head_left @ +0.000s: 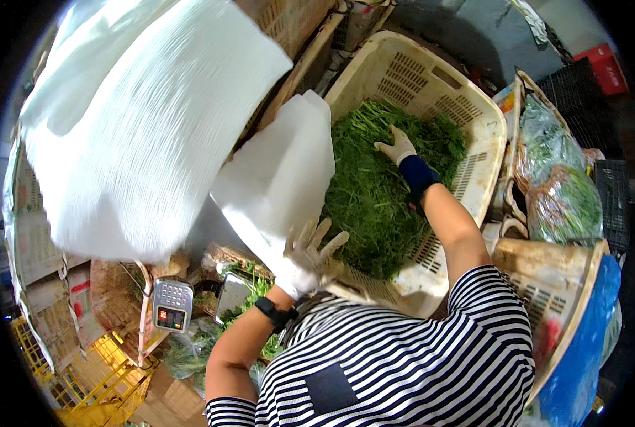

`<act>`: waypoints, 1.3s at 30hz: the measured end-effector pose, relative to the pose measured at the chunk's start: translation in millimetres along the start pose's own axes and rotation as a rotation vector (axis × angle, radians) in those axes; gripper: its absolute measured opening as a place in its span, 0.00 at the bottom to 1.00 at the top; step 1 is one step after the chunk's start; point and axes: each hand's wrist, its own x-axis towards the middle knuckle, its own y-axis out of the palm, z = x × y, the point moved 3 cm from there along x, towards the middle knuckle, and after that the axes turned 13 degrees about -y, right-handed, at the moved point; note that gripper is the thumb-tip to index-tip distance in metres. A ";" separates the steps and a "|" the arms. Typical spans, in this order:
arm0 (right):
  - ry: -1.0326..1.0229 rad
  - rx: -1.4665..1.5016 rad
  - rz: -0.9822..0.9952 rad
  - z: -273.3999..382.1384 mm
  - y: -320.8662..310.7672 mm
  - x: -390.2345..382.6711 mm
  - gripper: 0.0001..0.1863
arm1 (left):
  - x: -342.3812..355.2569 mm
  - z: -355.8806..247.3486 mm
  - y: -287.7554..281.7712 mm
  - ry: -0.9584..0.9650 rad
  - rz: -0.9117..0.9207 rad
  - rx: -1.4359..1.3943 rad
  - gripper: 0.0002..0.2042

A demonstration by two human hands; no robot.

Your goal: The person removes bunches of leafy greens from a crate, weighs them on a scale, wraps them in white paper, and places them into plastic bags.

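Leafy green herbs (pixel 374 192) with thin stems fill the bottom of a large cream plastic crate (pixel 467 92) with slotted walls. My right hand (pixel 397 146), in a pale glove with a dark blue wrist cuff, reaches down onto the greens, thumb and fingers apart; part of the fingertips is hard to see among the stems. My left hand (pixel 307 257), white-gloved, has its fingers spread at the crate's near left side. It is beside the lower end of a white sheet (pixel 282 171) that covers the crate's left edge; whether it touches the sheet I cannot tell.
A big wrinkled white sheet (pixel 154 128) spreads over the upper left. Below it sits a grey scale (pixel 173 304) with keys and a display, near a yellow wire basket (pixel 104 384). On the right are bagged greens (pixel 563 199), another crate (pixel 545 277) and blue plastic (pixel 588 341).
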 end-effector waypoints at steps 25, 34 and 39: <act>-0.094 -0.227 0.404 -51.1 59.5 145.0 0.43 | 25.0 4.6 -6.3 0.097 -0.029 0.199 0.25; 0.125 0.310 0.062 -97.5 -50.5 74.0 0.49 | 19.5 -0.5 -9.4 0.038 -0.097 0.144 0.16; 0.060 0.436 0.034 -91.2 -59.7 32.2 0.49 | 15.3 -0.3 -10.0 0.067 -0.109 0.198 0.17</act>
